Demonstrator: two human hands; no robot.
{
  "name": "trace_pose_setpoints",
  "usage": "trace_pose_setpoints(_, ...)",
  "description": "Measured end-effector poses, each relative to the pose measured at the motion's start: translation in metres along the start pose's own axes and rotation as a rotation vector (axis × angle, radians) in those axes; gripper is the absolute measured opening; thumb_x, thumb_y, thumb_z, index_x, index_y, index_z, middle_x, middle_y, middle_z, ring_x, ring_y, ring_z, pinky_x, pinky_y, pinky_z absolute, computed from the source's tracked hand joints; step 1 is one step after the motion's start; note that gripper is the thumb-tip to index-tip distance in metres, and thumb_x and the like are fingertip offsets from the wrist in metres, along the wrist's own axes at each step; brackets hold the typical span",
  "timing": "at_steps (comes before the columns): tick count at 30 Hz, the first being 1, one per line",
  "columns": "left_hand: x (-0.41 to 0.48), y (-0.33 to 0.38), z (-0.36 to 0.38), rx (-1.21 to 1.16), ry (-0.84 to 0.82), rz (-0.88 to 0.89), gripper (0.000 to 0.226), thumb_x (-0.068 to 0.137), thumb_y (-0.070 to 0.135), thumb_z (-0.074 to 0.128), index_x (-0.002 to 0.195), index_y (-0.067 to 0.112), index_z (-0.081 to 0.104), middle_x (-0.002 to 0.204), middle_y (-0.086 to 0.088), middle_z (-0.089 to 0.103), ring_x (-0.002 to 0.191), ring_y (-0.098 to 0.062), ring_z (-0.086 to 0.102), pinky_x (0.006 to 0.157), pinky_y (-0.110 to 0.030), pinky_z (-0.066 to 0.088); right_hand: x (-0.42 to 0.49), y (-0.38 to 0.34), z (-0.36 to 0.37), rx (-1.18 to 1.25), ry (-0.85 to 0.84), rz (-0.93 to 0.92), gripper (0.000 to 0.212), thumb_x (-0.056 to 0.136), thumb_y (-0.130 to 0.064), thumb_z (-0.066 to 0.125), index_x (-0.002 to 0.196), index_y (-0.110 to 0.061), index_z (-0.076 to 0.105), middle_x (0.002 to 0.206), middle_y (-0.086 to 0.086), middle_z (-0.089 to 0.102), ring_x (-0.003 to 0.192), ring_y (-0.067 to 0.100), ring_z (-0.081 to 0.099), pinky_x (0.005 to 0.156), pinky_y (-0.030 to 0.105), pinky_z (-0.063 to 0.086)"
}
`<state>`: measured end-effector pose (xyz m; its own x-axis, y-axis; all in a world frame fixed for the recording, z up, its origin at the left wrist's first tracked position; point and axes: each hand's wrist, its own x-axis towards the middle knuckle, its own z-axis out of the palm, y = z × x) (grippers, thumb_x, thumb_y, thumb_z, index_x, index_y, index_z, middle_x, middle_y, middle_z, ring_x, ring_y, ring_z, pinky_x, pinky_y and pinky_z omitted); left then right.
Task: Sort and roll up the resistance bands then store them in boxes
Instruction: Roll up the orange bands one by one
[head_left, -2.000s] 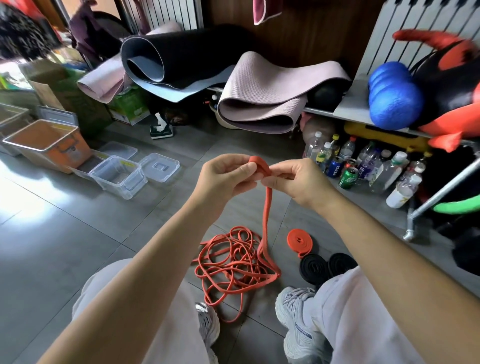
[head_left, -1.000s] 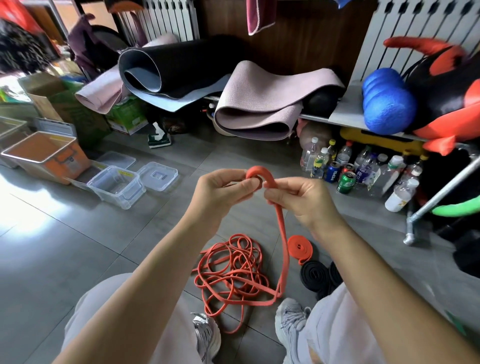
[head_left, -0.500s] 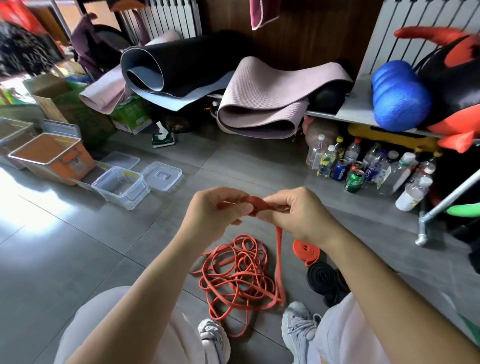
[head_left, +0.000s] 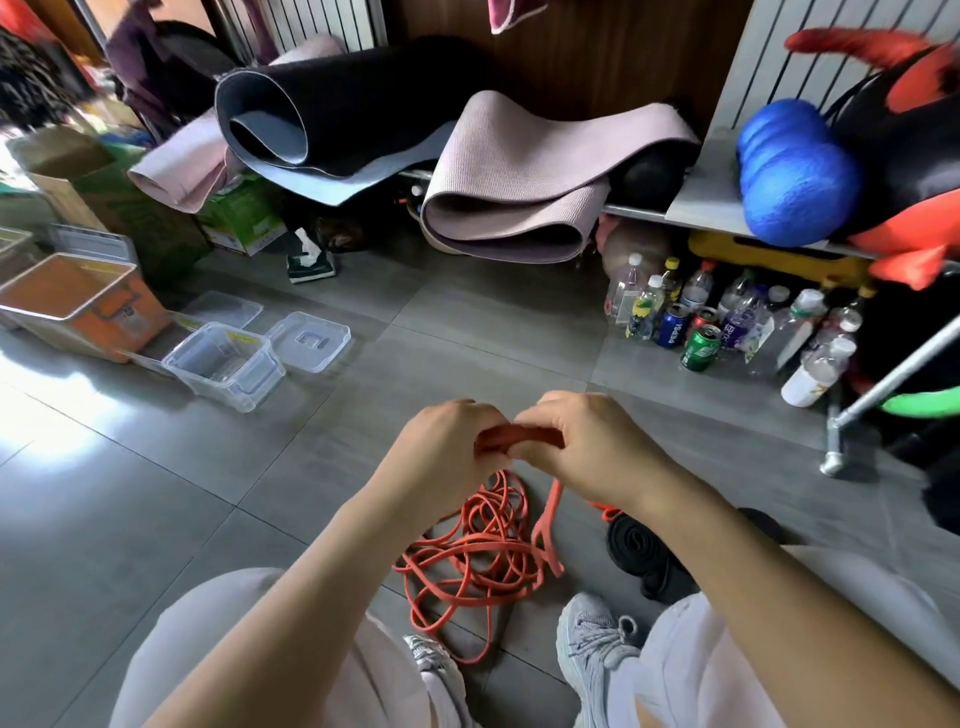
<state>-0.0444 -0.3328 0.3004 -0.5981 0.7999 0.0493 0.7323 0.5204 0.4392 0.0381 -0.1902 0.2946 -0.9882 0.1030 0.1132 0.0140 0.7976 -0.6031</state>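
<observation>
Both hands meet above the floor at mid-frame. My left hand (head_left: 441, 452) and my right hand (head_left: 582, 447) pinch the rolled start of an orange resistance band (head_left: 519, 435) between them. The band's free length hangs from my right hand down to a tangled heap of orange bands (head_left: 472, 556) on the tiles between my feet. Rolled black bands (head_left: 644, 551) lie to the right of the heap, partly behind my right forearm. A sliver of a rolled orange band (head_left: 608, 512) shows beside them. A clear plastic box (head_left: 223, 364) stands open at the left, its lid (head_left: 310, 341) beside it.
An orange bin (head_left: 78, 306) and more clear containers sit at the far left. Rolled yoga mats (head_left: 519, 192) lie along the back. Several bottles and cans (head_left: 701, 322) stand on the floor at the right, beside a metal rack leg (head_left: 836, 436). A blue roller (head_left: 795, 176) rests on the shelf.
Both hands have dropped lower toward the heap while keeping hold of the orange band. The band's upright loop has flattened into a short roll between the fingers. The view tilted down.
</observation>
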Motion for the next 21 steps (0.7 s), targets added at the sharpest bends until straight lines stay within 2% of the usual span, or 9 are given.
trace_pose_setpoints(2,0.003,0.001,-0.002,-0.121,0.045,-0.048,0.015,0.079,0.025,0.072,0.093,0.020,0.072,0.081,0.005,0.066,0.078,-0.013,0.061,0.069,-0.021,0.044,-0.002,0.002,-0.002,0.104,0.052,0.060,0.012,0.081,-0.024,0.072,0.092,-0.019,0.073,0.076,-0.010,0.059,0.073,0.009,0.055,0.062,0.013,0.037)
trace_pose_setpoints(6,0.008,0.006,-0.005,-0.474,0.098,-0.187,0.012,0.074,0.023,0.079,0.081,0.025,0.070,0.054,0.013,0.059,0.049,0.001,0.053,0.045,-0.010,0.036,-0.005,0.007,-0.011,0.438,0.178,0.165,0.022,0.069,-0.025,0.080,0.087,-0.030,0.068,0.083,-0.008,0.071,0.079,0.005,0.067,0.075,0.018,0.052)
trace_pose_setpoints(9,0.010,0.007,-0.004,-0.704,0.103,-0.225,0.015,0.073,0.009,0.077,0.085,0.018,0.072,0.061,0.007,0.065,0.054,-0.002,0.060,0.054,-0.014,0.047,-0.004,0.006,-0.015,0.594,0.200,0.138,0.022,0.064,-0.030,0.075,0.086,-0.026,0.072,0.081,-0.005,0.074,0.079,0.008,0.069,0.076,0.022,0.054)
trace_pose_setpoints(11,0.010,0.008,-0.004,-0.873,0.092,-0.216,0.018,0.074,0.001,0.074,0.085,0.015,0.072,0.070,-0.001,0.068,0.062,-0.007,0.063,0.065,-0.020,0.053,-0.004,0.005,-0.015,0.656,0.220,0.119,0.018,0.067,-0.024,0.074,0.084,-0.027,0.072,0.077,-0.010,0.073,0.076,0.004,0.068,0.072,0.018,0.052)
trace_pose_setpoints(13,0.009,0.010,-0.004,-0.960,0.069,-0.225,0.017,0.075,-0.001,0.072,0.084,0.014,0.070,0.071,-0.001,0.069,0.065,-0.008,0.065,0.067,-0.020,0.054,-0.004,0.004,-0.014,0.665,0.239,0.108,0.018,0.072,-0.016,0.074,0.083,-0.029,0.071,0.074,-0.014,0.072,0.075,0.002,0.068,0.070,0.015,0.051)
trace_pose_setpoints(15,0.009,0.009,-0.002,-0.862,0.074,-0.224,0.020,0.075,0.002,0.074,0.083,0.019,0.068,0.071,0.004,0.069,0.064,-0.006,0.065,0.065,-0.020,0.054,-0.004,0.004,-0.012,0.617,0.241,0.110,0.021,0.075,-0.011,0.074,0.084,-0.030,0.071,0.074,-0.013,0.072,0.073,0.001,0.067,0.070,0.015,0.051)
trace_pose_setpoints(17,0.007,0.008,-0.001,-0.628,0.079,-0.213,0.027,0.074,0.010,0.077,0.094,0.025,0.065,0.081,0.007,0.069,0.070,-0.006,0.066,0.068,-0.023,0.054,-0.004,0.005,-0.010,0.486,0.217,0.121,0.017,0.078,-0.012,0.073,0.088,-0.026,0.074,0.074,-0.014,0.068,0.071,-0.001,0.064,0.067,0.011,0.047)
trace_pose_setpoints(19,0.003,0.009,-0.002,-0.335,0.074,-0.144,0.031,0.078,0.022,0.075,0.105,0.029,0.064,0.094,0.013,0.063,0.080,-0.004,0.063,0.070,-0.014,0.048,-0.005,0.006,-0.008,0.259,0.152,0.096,0.013,0.081,-0.021,0.071,0.093,-0.023,0.075,0.074,-0.012,0.063,0.072,0.004,0.060,0.063,0.014,0.044)
trace_pose_setpoints(21,0.001,0.012,-0.004,-0.130,0.072,-0.071,0.021,0.082,0.026,0.069,0.104,0.027,0.068,0.096,0.014,0.061,0.080,-0.002,0.056,0.064,-0.005,0.036,-0.005,0.007,-0.004,0.092,0.088,0.050,0.014,0.084,-0.026,0.069,0.094,-0.021,0.075,0.078,-0.005,0.063,0.074,0.013,0.059,0.064,0.025,0.046)
